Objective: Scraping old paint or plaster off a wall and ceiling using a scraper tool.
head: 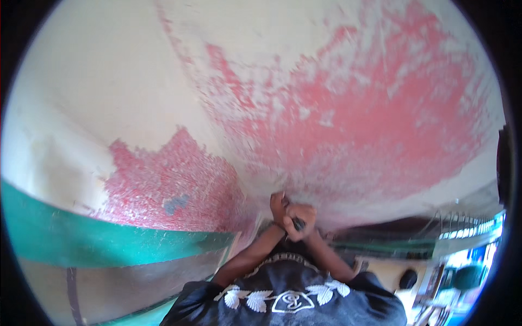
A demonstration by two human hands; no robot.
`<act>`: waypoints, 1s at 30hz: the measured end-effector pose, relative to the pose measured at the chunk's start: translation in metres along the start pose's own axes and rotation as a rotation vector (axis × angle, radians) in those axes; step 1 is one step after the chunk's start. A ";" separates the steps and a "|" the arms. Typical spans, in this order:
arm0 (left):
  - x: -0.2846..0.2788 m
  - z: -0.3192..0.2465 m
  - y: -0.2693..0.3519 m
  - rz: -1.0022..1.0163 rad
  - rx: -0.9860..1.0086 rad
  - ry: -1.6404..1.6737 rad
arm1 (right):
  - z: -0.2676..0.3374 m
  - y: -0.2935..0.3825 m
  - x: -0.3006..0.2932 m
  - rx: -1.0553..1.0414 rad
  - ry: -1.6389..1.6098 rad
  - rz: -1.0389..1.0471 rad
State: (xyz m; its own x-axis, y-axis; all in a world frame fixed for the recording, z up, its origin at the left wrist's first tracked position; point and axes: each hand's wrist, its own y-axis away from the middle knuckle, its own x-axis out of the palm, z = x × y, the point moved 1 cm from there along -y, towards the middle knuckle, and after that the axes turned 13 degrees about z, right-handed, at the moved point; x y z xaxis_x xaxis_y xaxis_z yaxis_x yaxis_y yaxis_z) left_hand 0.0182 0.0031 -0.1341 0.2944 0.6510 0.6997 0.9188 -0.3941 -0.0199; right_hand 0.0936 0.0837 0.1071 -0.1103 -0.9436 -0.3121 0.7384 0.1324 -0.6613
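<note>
Both hands are close together and raised in front of my chest, near the peeling wall surface (367,118). My right hand (301,219) is a fist closed around a small dark object (298,223), whose kind I cannot make out. Just beside it, partly hidden behind it, is my left hand (279,207) with its fingers curled; whether it holds something cannot be told. A dark band shows near the left wrist. Below the hands is a black shirt (281,281) with white leaf embroidery.
Off-white paint is flaked away over broad red patches (175,179). A green painted band (102,240) runs along the lower left, above a grey-brown surface (134,285). Metal bars (465,228) stand in bright light at the right, with a round dark thing (408,279) below.
</note>
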 end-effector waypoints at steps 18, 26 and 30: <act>0.175 -0.007 0.135 -0.567 -0.262 -0.035 | 0.096 0.122 -0.105 0.127 -0.728 -0.258; 0.255 -0.049 0.220 -0.250 0.023 -0.207 | 0.209 0.093 -0.180 -0.175 -0.466 -0.119; 0.308 -0.099 0.235 -0.035 0.116 -0.346 | 0.292 0.068 -0.211 -0.506 -0.499 0.111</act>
State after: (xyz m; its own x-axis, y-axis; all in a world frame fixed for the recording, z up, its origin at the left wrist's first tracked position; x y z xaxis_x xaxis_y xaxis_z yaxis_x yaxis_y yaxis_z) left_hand 0.2987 0.0467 0.1469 0.3152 0.8514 0.4191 0.9479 -0.3043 -0.0948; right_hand 0.3612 0.2036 0.3274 0.3539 -0.9266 -0.1273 0.3152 0.2463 -0.9165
